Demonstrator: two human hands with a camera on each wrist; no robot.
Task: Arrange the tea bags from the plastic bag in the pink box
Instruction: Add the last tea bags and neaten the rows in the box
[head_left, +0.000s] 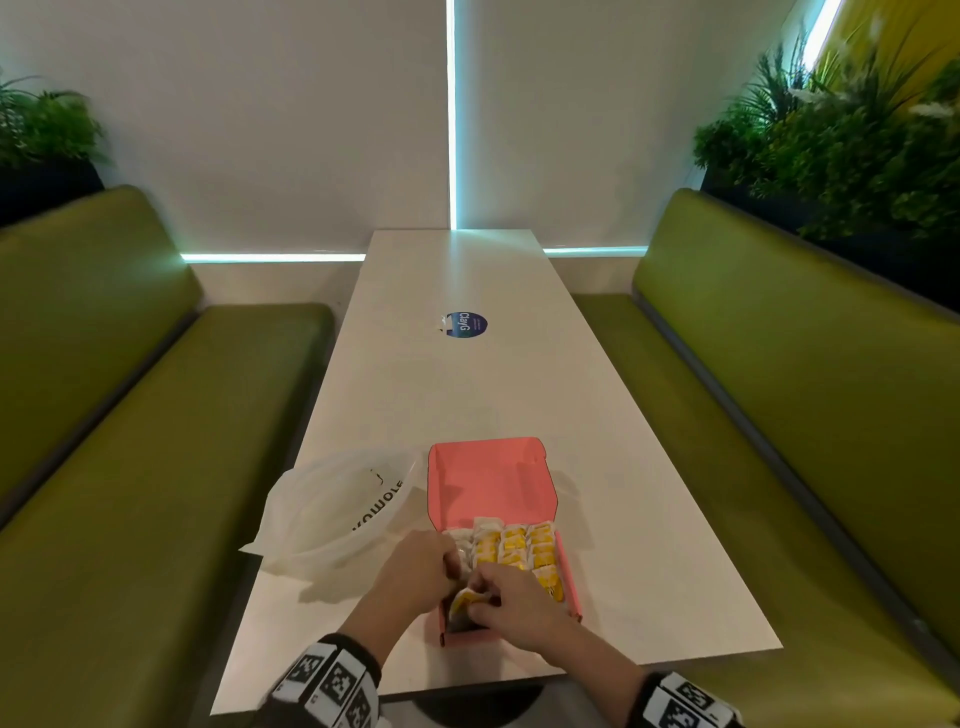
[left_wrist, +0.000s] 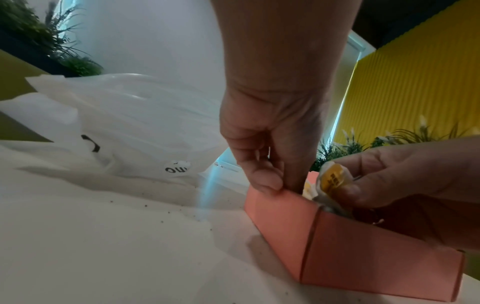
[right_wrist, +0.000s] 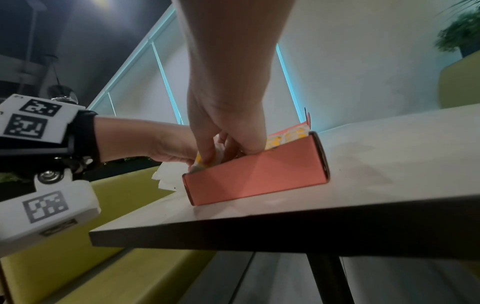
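Head view: one box (head_left: 491, 480), one bag (head_left: 332, 512); a sachet (head_left: 464, 603) is pinched by the right hand (head_left: 511, 605); the box wall is pinched by the left hand (head_left: 415, 569).

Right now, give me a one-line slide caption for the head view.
Right hand pinches a yellow tea bag over the pink box; left hand grips its wall, plastic bag alongside.
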